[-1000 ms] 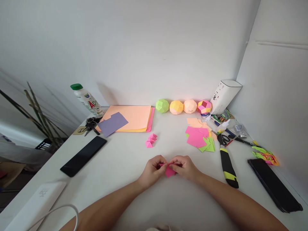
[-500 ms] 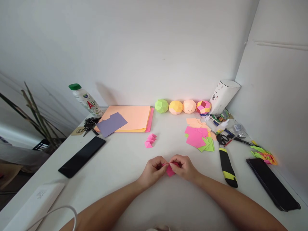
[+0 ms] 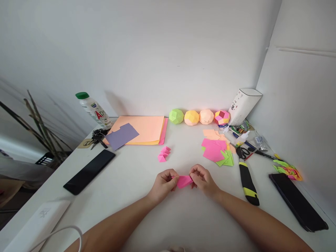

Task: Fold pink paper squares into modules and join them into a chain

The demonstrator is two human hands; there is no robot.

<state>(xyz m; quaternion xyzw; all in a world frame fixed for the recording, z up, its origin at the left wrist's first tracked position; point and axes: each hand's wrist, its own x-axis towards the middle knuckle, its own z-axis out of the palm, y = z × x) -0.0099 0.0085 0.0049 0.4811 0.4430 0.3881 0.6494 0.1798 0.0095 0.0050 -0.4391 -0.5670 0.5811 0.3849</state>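
Observation:
Between my two hands, above the front of the white table, is a piece of folded pink paper (image 3: pixel 184 181). My left hand (image 3: pixel 164 184) pinches its left end with thumb and fingers. At its right end my right hand (image 3: pixel 204 181) is closed on the paper in the same way. Just beyond my left hand lies a small group of folded pink paper pieces (image 3: pixel 164 154). Past my right hand rest loose pink paper squares (image 3: pixel 214 149) with green paper pieces (image 3: pixel 226 158) and orange ones beside them.
Several paper polyhedra (image 3: pixel 191 118) line the wall. Coloured sheets (image 3: pixel 141 127) and a purple sheet (image 3: pixel 122 135) lie back left, near a bottle (image 3: pixel 94 110) and a black phone (image 3: pixel 89 171). To the right are a utility knife (image 3: pixel 248 182), scissors (image 3: pixel 244 152) and a dark phone case (image 3: pixel 298 201).
My hands have moved apart a little, the right one shifting right. The pink paper has turned and now shows a wider, lighter face between them.

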